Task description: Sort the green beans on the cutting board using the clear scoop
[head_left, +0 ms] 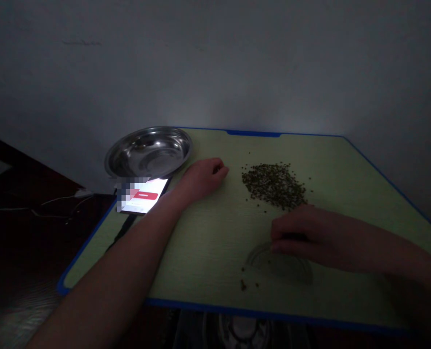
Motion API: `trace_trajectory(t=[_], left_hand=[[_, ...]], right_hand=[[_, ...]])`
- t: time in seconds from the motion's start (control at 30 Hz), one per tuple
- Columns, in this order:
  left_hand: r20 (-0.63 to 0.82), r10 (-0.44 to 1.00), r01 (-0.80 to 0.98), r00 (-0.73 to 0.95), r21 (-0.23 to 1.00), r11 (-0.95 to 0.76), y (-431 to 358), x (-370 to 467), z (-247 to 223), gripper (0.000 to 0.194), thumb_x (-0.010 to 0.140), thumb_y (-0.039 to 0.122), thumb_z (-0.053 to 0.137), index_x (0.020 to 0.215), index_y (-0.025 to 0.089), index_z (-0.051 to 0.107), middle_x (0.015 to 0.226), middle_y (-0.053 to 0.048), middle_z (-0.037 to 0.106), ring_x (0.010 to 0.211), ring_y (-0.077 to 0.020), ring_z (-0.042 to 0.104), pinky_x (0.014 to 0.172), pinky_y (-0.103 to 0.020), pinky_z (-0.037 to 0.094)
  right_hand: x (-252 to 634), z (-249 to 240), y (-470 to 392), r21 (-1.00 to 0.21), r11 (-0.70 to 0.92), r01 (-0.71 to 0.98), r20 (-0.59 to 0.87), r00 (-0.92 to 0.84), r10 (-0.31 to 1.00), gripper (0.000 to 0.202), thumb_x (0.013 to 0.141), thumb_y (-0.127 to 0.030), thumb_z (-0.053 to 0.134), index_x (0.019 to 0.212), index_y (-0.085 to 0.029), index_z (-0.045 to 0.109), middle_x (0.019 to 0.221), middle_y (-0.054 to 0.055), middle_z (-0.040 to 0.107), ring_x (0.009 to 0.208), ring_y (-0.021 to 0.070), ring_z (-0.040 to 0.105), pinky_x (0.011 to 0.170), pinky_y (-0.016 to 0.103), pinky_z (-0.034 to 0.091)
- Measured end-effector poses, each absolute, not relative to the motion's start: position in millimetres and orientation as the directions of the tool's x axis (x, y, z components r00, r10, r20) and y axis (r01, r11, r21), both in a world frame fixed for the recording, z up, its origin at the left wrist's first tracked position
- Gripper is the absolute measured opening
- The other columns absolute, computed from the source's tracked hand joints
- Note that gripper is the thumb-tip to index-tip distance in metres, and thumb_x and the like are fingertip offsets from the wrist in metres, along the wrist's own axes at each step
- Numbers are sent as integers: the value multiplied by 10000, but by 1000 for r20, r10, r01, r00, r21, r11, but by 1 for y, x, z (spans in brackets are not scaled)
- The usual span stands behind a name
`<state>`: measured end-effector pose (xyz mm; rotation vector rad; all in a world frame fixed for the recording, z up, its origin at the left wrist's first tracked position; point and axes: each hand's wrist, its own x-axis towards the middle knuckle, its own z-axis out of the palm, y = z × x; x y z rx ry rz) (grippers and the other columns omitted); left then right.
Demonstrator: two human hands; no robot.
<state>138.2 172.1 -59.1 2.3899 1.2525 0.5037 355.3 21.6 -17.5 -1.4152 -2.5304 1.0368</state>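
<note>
A loose pile of small dark green grains lies on the pale green table. My left hand rests left of the pile, beside the steel bowl, with its fingers curled together; whatever they hold, if anything, is hidden. Just below the pile, my right hand has its fingers pressed together over the edge of a clear round dish. What its fingertips pinch is too small or hidden to tell. A few stray grains lie at the dish's left, near the table's front edge.
A wide steel bowl stands at the back left corner. Under my left forearm's side lies a lit phone or tablet, partly over a dark strip. A grey wall rises behind the table, and white cables hang at the left.
</note>
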Motion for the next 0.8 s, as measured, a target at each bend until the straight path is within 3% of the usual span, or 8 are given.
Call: trace_trajectory(t=[0.37, 0.8], left_hand=[[123, 840, 692, 529, 509, -511, 171, 138, -58, 264, 878, 350, 461, 759, 171, 613, 747, -45, 646, 665, -162, 540, 609, -298, 362], [127, 837, 691, 532, 507, -516, 171, 137, -58, 267, 873, 349, 459, 745, 169, 608, 721, -36, 633, 645, -153, 519, 586, -289, 345]], right_hand=[[357, -20, 24, -584, 320, 746, -241, -535, 810, 313, 952, -397, 484, 736, -201, 595, 641, -22, 583, 572, 119, 531, 530, 249, 333], [369, -16, 23, -542, 312, 780, -327, -538, 777, 356, 939, -480, 488, 747, -214, 628, 700, -4, 612, 662, 154, 573, 580, 267, 365]])
